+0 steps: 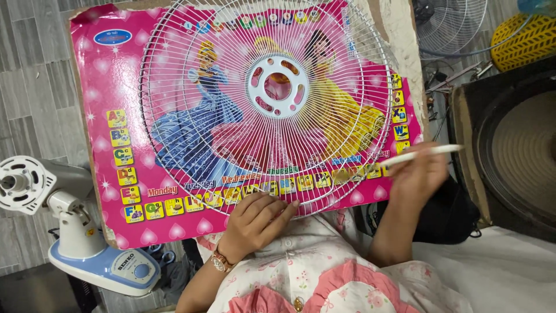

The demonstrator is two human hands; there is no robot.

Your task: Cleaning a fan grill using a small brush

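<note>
A white wire fan guard (pixel 272 104) lies flat on a pink picture board (pixel 121 87) with cartoon figures and coloured tiles along its edges. My left hand (pixel 255 217), with a wristwatch on the wrist, rests on the guard's near rim, fingers curled over the wire. My right hand (pixel 417 174) is at the guard's right rim and holds a thin white stick-like tool (pixel 423 153) that points to the right. The guard's round hub with several holes sits at its centre.
A fan base with motor head and blue-white foot (pixel 69 220) stands at the left on the grey tiled floor. Another wire guard (pixel 452 23), a yellow ribbed object (pixel 524 37) and a large dark speaker (pixel 515 145) are at the right. A black bag (pixel 452 214) lies by my right arm.
</note>
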